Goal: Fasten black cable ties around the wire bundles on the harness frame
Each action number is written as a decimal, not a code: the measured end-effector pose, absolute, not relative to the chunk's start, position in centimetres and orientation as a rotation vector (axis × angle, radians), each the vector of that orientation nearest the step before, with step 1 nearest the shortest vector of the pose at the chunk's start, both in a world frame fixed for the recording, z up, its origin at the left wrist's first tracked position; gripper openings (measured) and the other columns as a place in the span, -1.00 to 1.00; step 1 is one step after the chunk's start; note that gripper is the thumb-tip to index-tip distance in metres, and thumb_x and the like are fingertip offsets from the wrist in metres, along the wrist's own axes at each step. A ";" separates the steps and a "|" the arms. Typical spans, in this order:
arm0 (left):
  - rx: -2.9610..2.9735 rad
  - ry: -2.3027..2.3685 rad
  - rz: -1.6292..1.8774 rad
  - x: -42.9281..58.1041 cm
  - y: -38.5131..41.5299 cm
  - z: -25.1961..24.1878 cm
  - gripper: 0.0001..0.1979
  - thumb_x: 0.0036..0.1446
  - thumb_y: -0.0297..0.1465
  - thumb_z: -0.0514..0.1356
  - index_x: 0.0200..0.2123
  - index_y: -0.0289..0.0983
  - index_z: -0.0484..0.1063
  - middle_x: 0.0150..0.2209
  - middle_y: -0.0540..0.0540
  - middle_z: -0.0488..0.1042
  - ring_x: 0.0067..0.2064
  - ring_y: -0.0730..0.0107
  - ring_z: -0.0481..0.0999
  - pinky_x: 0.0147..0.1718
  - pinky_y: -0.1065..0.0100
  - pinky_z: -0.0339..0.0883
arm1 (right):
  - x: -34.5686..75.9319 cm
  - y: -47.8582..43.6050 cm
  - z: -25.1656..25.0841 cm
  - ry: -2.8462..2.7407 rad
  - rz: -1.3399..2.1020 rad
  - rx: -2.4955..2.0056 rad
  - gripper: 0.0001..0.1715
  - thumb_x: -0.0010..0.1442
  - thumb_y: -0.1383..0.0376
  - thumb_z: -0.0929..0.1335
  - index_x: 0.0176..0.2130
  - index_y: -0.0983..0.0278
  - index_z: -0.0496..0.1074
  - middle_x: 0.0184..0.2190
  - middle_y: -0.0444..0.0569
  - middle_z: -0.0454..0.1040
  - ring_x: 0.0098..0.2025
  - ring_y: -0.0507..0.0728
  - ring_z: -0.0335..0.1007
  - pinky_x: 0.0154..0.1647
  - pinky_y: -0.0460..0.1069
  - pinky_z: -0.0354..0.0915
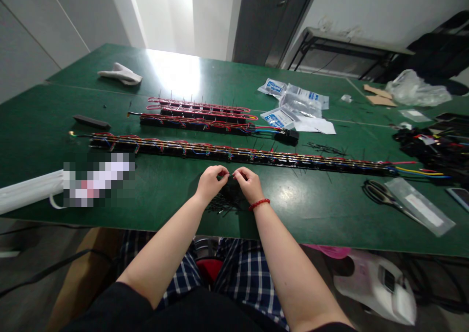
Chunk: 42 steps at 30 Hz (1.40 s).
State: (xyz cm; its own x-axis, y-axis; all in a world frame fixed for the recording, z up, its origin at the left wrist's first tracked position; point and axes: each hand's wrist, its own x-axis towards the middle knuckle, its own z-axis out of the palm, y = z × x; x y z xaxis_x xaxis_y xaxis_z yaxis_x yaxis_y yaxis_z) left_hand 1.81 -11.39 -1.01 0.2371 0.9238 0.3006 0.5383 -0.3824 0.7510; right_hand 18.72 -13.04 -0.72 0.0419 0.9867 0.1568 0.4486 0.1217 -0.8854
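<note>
My left hand point(210, 180) and my right hand point(248, 181) meet over a loose heap of black cable ties point(227, 199) near the front edge of the green table point(164, 195). Both hands are closed in a pinch, fingertips almost touching, on something small and dark between them that I cannot name. A red bead bracelet point(259, 204) circles my right wrist. Just beyond my hands lies a long black strip wired with red, blue and yellow cables point(234, 154), running left to right.
Shorter wired strips point(200, 114) lie farther back. Scissors point(381, 193) and a clear bag point(419, 210) sit at right, plastic packets point(293, 102) behind, a white cloth point(120, 73) far left, a black bar point(91, 122) at left, tangled cables point(432, 146) at far right.
</note>
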 end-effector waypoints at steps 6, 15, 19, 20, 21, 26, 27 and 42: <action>2.061 1.319 0.982 1.9 -11.5 -0.8 -0.94 0.13 -0.48 0.24 -0.35 -0.20 0.48 -0.36 0.01 0.53 -0.26 0.36 0.46 -0.22 0.33 0.33 | 18.6 -13.1 -0.5 -1.539 0.773 -1.486 -0.69 0.19 0.12 0.30 -0.46 0.24 0.44 -0.50 -0.10 0.47 -0.41 0.08 0.35 -0.33 -0.03 0.23; 2.046 1.289 0.963 1.9 -11.5 -0.6 -0.94 0.11 -0.48 0.26 -0.35 -0.20 0.48 -0.35 0.02 0.54 -0.26 0.36 0.47 -0.21 0.32 0.33 | 18.6 -13.0 -0.6 -1.516 0.789 -1.481 -0.75 0.16 0.15 0.31 -0.44 0.23 0.45 -0.47 -0.09 0.50 -0.37 0.10 0.40 -0.29 -0.02 0.27; 1.982 1.294 0.975 1.9 -11.5 -0.8 -0.89 0.11 -0.47 0.25 -0.26 -0.18 0.48 -0.34 0.02 0.54 -0.26 0.38 0.48 -0.21 0.33 0.35 | 19.0 -12.8 -0.9 -1.407 0.838 -1.444 -0.76 0.15 0.14 0.32 -0.43 0.24 0.45 -0.46 -0.09 0.50 -0.36 0.10 0.41 -0.27 -0.02 0.29; 1.968 1.300 0.979 1.9 -11.5 -0.8 -0.89 0.11 -0.46 0.25 -0.25 -0.18 0.48 -0.34 0.02 0.54 -0.26 0.38 0.49 -0.21 0.33 0.35 | 19.1 -12.7 -0.9 -1.369 0.849 -1.429 -0.76 0.15 0.14 0.32 -0.43 0.24 0.44 -0.46 -0.10 0.50 -0.36 0.10 0.41 -0.27 -0.02 0.29; 1.961 1.302 0.980 1.9 -11.5 -0.8 -0.89 0.12 -0.46 0.25 -0.25 -0.18 0.48 -0.33 0.02 0.54 -0.25 0.38 0.49 -0.21 0.33 0.35 | 19.2 -12.7 -1.0 -1.331 0.858 -1.415 -0.76 0.15 0.14 0.33 -0.42 0.24 0.45 -0.46 -0.10 0.49 -0.36 0.09 0.41 -0.27 -0.03 0.29; 1.974 1.272 1.005 1.9 -11.6 -0.7 -0.92 0.15 -0.45 0.21 -0.27 -0.19 0.48 -0.33 0.01 0.55 -0.25 0.38 0.49 -0.20 0.32 0.36 | 19.6 -12.5 -1.3 -1.235 0.888 -1.376 -0.75 0.14 0.13 0.34 -0.42 0.24 0.46 -0.47 -0.11 0.48 -0.36 0.09 0.41 -0.27 -0.04 0.30; 1.979 1.274 1.008 1.9 -11.6 -0.7 -0.92 0.16 -0.45 0.20 -0.27 -0.20 0.49 -0.33 0.00 0.55 -0.25 0.37 0.49 -0.20 0.32 0.36 | 19.7 -12.5 -1.4 -1.232 0.890 -1.372 -0.75 0.14 0.12 0.35 -0.42 0.24 0.46 -0.46 -0.11 0.48 -0.35 0.09 0.41 -0.27 -0.03 0.31; 2.081 1.313 0.912 2.0 -11.4 -1.0 -0.93 0.16 -0.43 0.19 -0.32 -0.20 0.50 -0.32 -0.02 0.57 -0.25 0.33 0.51 -0.20 0.32 0.35 | 19.4 -12.3 -1.5 -1.157 0.982 -1.321 -0.69 0.08 0.10 0.43 -0.26 0.26 0.53 -0.40 -0.05 0.56 -0.33 0.09 0.51 -0.23 0.00 0.40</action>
State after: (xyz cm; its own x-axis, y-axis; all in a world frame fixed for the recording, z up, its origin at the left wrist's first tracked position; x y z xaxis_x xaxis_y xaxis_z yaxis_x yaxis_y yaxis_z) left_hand 2.01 -11.39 -1.01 0.3063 0.9135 0.2679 0.5696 -0.4014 0.7173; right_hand 19.45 -12.34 -1.51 0.1886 0.9801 0.0626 0.0977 0.0447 -0.9942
